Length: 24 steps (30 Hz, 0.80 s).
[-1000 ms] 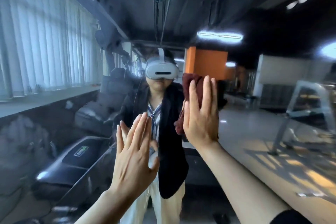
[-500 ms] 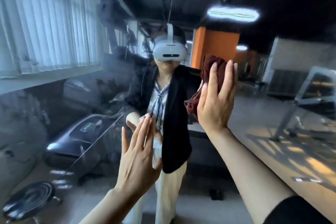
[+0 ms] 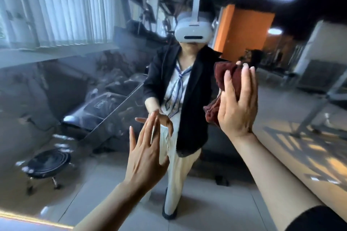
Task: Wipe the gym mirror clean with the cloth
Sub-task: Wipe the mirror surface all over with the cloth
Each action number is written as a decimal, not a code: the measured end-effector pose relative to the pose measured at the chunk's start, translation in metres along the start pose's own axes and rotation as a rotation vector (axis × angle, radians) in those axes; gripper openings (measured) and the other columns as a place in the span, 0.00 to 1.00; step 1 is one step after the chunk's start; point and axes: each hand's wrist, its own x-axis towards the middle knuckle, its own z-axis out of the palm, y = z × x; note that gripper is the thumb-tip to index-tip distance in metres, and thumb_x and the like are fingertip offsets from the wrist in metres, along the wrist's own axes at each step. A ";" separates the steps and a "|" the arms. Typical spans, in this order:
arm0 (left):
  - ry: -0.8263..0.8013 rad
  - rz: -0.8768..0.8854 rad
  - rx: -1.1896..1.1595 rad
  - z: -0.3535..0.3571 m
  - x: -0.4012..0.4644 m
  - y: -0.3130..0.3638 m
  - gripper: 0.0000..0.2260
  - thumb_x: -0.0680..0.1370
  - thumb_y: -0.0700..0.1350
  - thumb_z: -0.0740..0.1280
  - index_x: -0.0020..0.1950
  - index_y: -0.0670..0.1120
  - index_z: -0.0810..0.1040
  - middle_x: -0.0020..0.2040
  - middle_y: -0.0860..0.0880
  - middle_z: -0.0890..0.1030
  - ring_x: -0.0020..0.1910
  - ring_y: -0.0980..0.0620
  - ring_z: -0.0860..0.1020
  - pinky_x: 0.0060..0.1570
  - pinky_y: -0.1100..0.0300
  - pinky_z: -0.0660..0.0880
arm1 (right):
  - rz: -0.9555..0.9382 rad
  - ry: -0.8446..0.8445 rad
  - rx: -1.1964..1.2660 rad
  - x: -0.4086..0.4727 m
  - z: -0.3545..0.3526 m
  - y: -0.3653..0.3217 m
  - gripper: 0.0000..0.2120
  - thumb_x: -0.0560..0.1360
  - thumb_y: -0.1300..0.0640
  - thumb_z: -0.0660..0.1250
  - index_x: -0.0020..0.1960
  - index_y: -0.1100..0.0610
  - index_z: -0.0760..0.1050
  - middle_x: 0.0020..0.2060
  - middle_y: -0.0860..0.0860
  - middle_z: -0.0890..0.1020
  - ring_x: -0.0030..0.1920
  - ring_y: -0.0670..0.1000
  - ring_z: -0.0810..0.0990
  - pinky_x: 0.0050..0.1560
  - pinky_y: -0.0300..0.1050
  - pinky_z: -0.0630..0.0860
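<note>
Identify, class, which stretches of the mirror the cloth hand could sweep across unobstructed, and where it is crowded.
Free glass lies right of the right hand and cloth, and up above them. Another open stretch lies left of the left hand. It is crowded in the middle, where both hands are raised close together at the mirror.

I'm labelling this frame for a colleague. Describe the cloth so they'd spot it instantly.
Start at the mirror filling the view, with an orange wall reflected upper right. Just below that wall, the right hand presses the cloth on the glass: the only dark red, crumpled thing.

Glossy glass mirror (image 3: 78, 84); soft, matt, dark-red cloth (image 3: 234, 78).
</note>
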 end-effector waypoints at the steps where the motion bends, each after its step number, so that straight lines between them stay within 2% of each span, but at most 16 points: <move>1: -0.014 -0.015 -0.006 0.002 -0.002 0.003 0.37 0.70 0.48 0.67 0.79 0.48 0.63 0.82 0.48 0.52 0.80 0.48 0.50 0.73 0.30 0.50 | 0.007 0.008 0.006 -0.003 0.001 -0.002 0.25 0.77 0.68 0.67 0.74 0.62 0.71 0.73 0.64 0.64 0.75 0.66 0.63 0.75 0.61 0.64; 3: -0.034 -0.029 -0.012 0.007 -0.004 0.010 0.37 0.71 0.48 0.68 0.80 0.48 0.62 0.82 0.48 0.52 0.81 0.48 0.50 0.73 0.29 0.50 | -0.089 -0.020 0.007 -0.029 0.003 -0.009 0.23 0.79 0.65 0.64 0.74 0.60 0.71 0.73 0.63 0.65 0.75 0.65 0.64 0.73 0.62 0.66; 5: -0.047 -0.042 -0.019 0.010 -0.006 0.016 0.38 0.72 0.45 0.70 0.80 0.49 0.60 0.82 0.49 0.51 0.80 0.48 0.51 0.72 0.29 0.52 | -0.288 -0.131 0.008 -0.078 0.001 -0.016 0.21 0.81 0.62 0.61 0.74 0.58 0.71 0.73 0.60 0.67 0.75 0.62 0.65 0.76 0.59 0.63; 8: -0.054 -0.067 -0.016 0.013 -0.008 0.023 0.38 0.73 0.43 0.70 0.81 0.49 0.58 0.82 0.50 0.51 0.80 0.48 0.54 0.70 0.30 0.56 | -0.687 -0.418 -0.031 -0.151 -0.010 -0.012 0.30 0.76 0.57 0.69 0.76 0.54 0.67 0.76 0.55 0.64 0.76 0.57 0.62 0.80 0.57 0.49; 9: -0.057 -0.063 -0.004 0.013 -0.009 0.023 0.39 0.72 0.43 0.70 0.81 0.49 0.58 0.82 0.50 0.50 0.80 0.47 0.54 0.70 0.29 0.56 | -0.760 -0.484 -0.049 -0.160 -0.015 -0.008 0.31 0.75 0.56 0.70 0.77 0.53 0.67 0.77 0.54 0.63 0.77 0.55 0.62 0.80 0.58 0.44; 11: -0.061 -0.056 0.018 0.016 -0.011 0.023 0.40 0.72 0.43 0.71 0.81 0.49 0.57 0.82 0.48 0.51 0.79 0.46 0.55 0.69 0.28 0.57 | -0.708 -0.442 -0.053 -0.146 -0.018 0.000 0.27 0.78 0.57 0.65 0.77 0.52 0.68 0.77 0.54 0.63 0.78 0.55 0.60 0.80 0.59 0.43; 13: -0.072 -0.077 0.041 0.020 -0.012 0.023 0.38 0.72 0.46 0.66 0.81 0.48 0.58 0.82 0.47 0.51 0.80 0.46 0.53 0.71 0.28 0.54 | -0.431 -0.267 -0.074 -0.114 -0.017 0.005 0.24 0.82 0.60 0.57 0.77 0.51 0.66 0.77 0.56 0.63 0.80 0.56 0.56 0.79 0.59 0.50; 15: -0.072 -0.105 0.074 0.025 -0.012 0.023 0.38 0.72 0.48 0.64 0.81 0.46 0.58 0.82 0.47 0.48 0.81 0.49 0.47 0.75 0.31 0.44 | -0.123 -0.111 -0.061 -0.086 -0.014 0.007 0.23 0.83 0.61 0.55 0.77 0.52 0.65 0.76 0.58 0.62 0.80 0.57 0.54 0.78 0.58 0.51; 17: -0.048 -0.106 0.095 0.031 -0.013 0.023 0.39 0.73 0.48 0.70 0.81 0.44 0.58 0.82 0.46 0.47 0.80 0.49 0.47 0.75 0.35 0.41 | -0.031 -0.061 -0.044 -0.084 -0.010 0.005 0.23 0.83 0.62 0.55 0.77 0.53 0.64 0.75 0.58 0.61 0.79 0.58 0.56 0.79 0.57 0.51; 19: -0.024 -0.103 0.093 0.034 -0.013 0.022 0.45 0.70 0.45 0.76 0.81 0.43 0.54 0.82 0.45 0.49 0.80 0.47 0.50 0.74 0.34 0.43 | -0.128 -0.102 -0.020 -0.106 -0.007 -0.002 0.23 0.82 0.62 0.55 0.77 0.53 0.64 0.75 0.58 0.61 0.78 0.59 0.58 0.79 0.57 0.53; 21: -0.012 -0.090 0.082 0.035 -0.013 0.022 0.50 0.68 0.42 0.77 0.81 0.45 0.49 0.81 0.44 0.50 0.79 0.47 0.51 0.73 0.34 0.44 | -0.349 -0.254 -0.030 -0.147 -0.010 -0.009 0.27 0.80 0.61 0.58 0.78 0.53 0.63 0.77 0.56 0.59 0.80 0.58 0.55 0.78 0.57 0.53; 24: -0.017 -0.077 0.063 0.032 -0.015 0.016 0.48 0.68 0.41 0.76 0.82 0.44 0.53 0.82 0.47 0.49 0.80 0.49 0.50 0.73 0.34 0.45 | -0.694 -0.514 -0.092 -0.187 -0.020 -0.014 0.35 0.72 0.57 0.65 0.79 0.52 0.62 0.78 0.54 0.59 0.80 0.57 0.53 0.80 0.58 0.42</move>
